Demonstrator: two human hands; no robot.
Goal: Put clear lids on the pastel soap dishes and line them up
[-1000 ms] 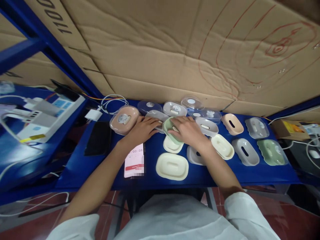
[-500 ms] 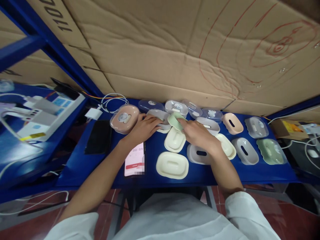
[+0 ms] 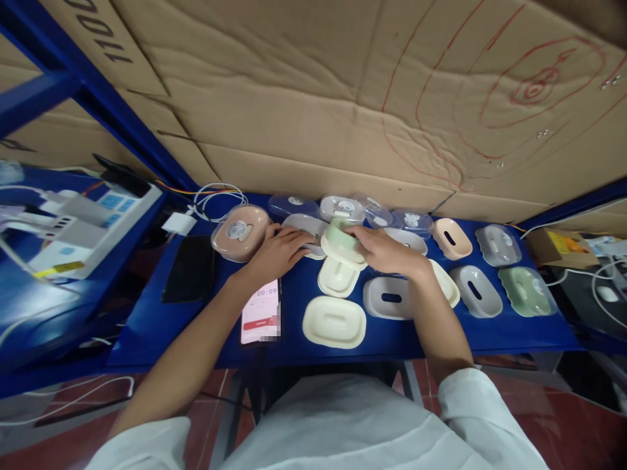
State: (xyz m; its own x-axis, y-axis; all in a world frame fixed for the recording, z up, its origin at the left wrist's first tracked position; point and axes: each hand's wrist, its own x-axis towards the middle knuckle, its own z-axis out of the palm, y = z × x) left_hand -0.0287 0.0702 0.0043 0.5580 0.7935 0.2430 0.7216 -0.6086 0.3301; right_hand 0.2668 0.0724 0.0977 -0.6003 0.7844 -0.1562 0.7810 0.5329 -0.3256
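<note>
My right hand (image 3: 389,250) grips a light green soap box (image 3: 341,234), tilted so its cream underside (image 3: 343,256) faces me. Beneath it lies a cream soap tray (image 3: 337,277), with a larger cream tray (image 3: 334,322) nearer the front edge. My left hand (image 3: 281,251) has its fingers stretched out, their tips resting on a grey soap box (image 3: 308,227). Just left of that hand sits a pink soap box (image 3: 240,234) under a clear lid. A grey box body with a slot (image 3: 388,297) lies below my right wrist.
Several clear lids (image 3: 414,220) line the back along the cardboard wall (image 3: 274,130). At right stand a peach box body (image 3: 451,239), a grey one (image 3: 477,292) and a lidded green soap box (image 3: 526,292). A phone (image 3: 259,313) and a black flat object (image 3: 189,269) lie at left.
The green soap box in my right hand has tipped, bringing its cream underside into view. My left hand stays on the grey soap box.
</note>
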